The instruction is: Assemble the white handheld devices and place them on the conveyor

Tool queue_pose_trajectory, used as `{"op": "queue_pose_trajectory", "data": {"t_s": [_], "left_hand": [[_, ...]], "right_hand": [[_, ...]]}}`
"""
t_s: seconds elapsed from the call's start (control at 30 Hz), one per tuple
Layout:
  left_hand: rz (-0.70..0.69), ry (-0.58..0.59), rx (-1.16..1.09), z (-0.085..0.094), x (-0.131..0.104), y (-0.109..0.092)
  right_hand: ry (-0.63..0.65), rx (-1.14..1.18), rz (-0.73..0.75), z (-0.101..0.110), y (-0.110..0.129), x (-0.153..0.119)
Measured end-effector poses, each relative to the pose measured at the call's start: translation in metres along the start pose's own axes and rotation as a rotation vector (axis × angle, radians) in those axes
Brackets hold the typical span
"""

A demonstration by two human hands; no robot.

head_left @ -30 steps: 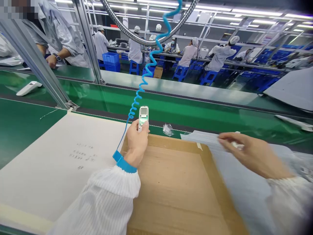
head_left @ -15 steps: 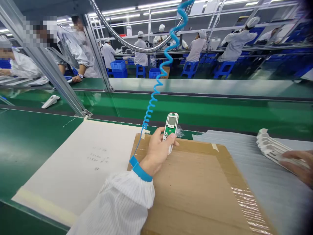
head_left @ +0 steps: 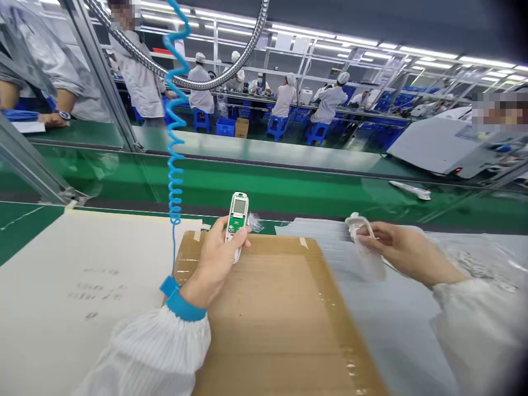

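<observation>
Shows workers (head_left: 284, 100) seated beyond the worktop (head_left: 14, 237), with cardboard (head_left: 268, 330) centrally and foam sheet (head_left: 371, 308) rightward. Pinches white plastic casing (head_left: 353, 224) in right hand (head_left: 406, 250) above foam sheet; clamps opened handset (head_left: 239, 207) between left hand (head_left: 212, 261) fingers, over cardboard's far edge. Best gripped by the rim, sparing the circuit board (head_left: 235, 223).

Matt brown cardboard (head_left: 268, 313), glossy green belt (head_left: 264, 192), ribbed metal hose (head_left: 198, 84)

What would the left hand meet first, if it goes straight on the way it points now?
The left hand would probably meet the crumpled plastic by the cardboard's far edge first; its height is unclear, so it may pass above.
</observation>
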State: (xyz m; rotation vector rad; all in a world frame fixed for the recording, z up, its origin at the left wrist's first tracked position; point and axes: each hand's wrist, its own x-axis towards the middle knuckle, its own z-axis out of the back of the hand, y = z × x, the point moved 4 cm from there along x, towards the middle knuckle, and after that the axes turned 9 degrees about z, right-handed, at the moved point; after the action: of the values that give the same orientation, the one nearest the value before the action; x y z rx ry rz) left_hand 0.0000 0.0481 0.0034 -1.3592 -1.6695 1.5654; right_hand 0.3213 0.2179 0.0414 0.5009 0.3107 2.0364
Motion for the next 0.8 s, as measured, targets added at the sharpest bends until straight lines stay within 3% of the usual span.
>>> {"op": "queue_pose_trajectory", "data": {"t_s": [0.07,0.13,0.23,0.33,0.47,0.6,0.8], "left_hand": [[-0.006,0.013,-0.02,-0.002,0.0,0.001],[-0.019,0.02,-0.005,-0.003,0.002,0.005],[-0.056,-0.001,0.026,-0.001,0.007,0.011],[-0.088,-0.028,0.024,0.001,0.011,0.014],[-0.009,-0.053,0.111,0.001,0.008,0.015],[0.093,0.025,0.135,-0.004,0.0,0.01],[0.164,0.18,0.106,-0.013,-0.005,0.012]], "right_hand": [[0.074,0.503,-0.068,-0.015,0.038,0.003],[0.144,0.844,-0.092,-0.036,0.082,0.005],[0.157,1.161,-0.11,-0.077,0.138,0.008],[0.099,1.418,-0.152,-0.117,0.167,0.007],[0.086,1.568,-0.031,-0.139,0.175,0.002],[0.152,1.596,0.082,-0.135,0.162,-0.002],[0.132,1.565,0.134,-0.131,0.144,0.002]]}}
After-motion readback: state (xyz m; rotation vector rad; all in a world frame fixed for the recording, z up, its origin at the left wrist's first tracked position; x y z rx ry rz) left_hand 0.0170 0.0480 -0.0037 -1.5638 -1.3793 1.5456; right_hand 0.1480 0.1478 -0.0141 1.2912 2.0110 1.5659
